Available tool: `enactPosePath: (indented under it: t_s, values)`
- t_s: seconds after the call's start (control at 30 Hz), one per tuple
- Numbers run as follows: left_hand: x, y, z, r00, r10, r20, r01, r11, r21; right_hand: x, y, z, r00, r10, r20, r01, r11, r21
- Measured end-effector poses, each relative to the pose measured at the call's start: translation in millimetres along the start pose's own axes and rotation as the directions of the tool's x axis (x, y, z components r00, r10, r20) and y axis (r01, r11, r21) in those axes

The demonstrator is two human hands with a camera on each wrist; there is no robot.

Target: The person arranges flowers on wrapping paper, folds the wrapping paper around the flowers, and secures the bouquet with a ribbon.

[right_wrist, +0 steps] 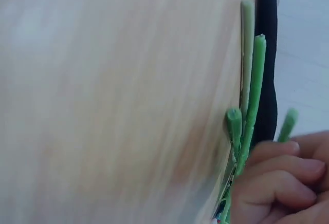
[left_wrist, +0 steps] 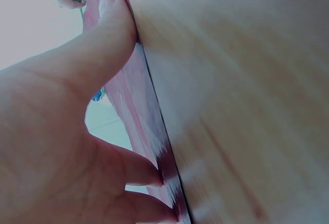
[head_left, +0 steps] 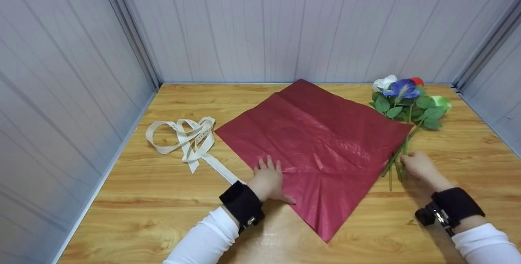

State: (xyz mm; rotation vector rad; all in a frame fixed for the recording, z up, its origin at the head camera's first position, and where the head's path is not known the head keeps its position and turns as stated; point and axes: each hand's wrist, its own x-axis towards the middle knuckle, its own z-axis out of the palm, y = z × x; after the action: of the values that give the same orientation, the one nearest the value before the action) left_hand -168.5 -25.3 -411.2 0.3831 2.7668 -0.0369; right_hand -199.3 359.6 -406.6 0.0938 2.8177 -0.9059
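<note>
A dark red sheet of wrapping paper (head_left: 325, 137) lies as a diamond on the wooden table. My left hand (head_left: 268, 180) rests on its lower left edge with fingers spread; in the left wrist view the thumb (left_wrist: 115, 23) and fingertips press along that edge. My right hand (head_left: 419, 168), right of the paper, pinches a green flower stem (right_wrist: 289, 124) between curled fingers. Several other stems (right_wrist: 252, 85) lie beside it on the table. Artificial flowers, white (head_left: 384, 82), blue (head_left: 403, 89), red (head_left: 417, 81) and green-white (head_left: 441, 103), are bunched at the back right among green leaves.
A cream ribbon (head_left: 163, 148) with printed lettering lies in loops left of the paper, its tail running under my left wrist. Grey panels (head_left: 244, 27) wall the table (head_left: 183, 215) at the back and both sides.
</note>
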Motion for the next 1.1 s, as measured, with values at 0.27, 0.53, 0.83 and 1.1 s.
enactPosePath:
  t_s: [0.27,0.53,0.83,1.1]
  values:
    - [-1.7,1.2,-0.7,1.0,-0.013,0.007,0.013,1.0,-0.004,-2.1,-7.8,2.4,0.981,0.008,-0.195,0.0,0.999,0.043]
    - [-2.6,2.4,-2.2,1.0,-0.021,0.018,0.021,1.0,-0.021,-2.0,-23.2,-3.6,0.936,0.016,-0.351,0.013,0.996,0.083]
    - [-3.4,0.6,-2.6,1.0,-0.026,0.016,0.026,1.0,-0.01,5.3,-70.7,1.7,0.878,-0.108,-0.466,0.171,0.981,0.095]
    - [-1.7,1.3,-1.4,1.0,-0.022,0.015,0.022,1.0,-0.01,17.9,-125.5,44.5,0.879,-0.216,-0.426,0.264,0.963,0.056]
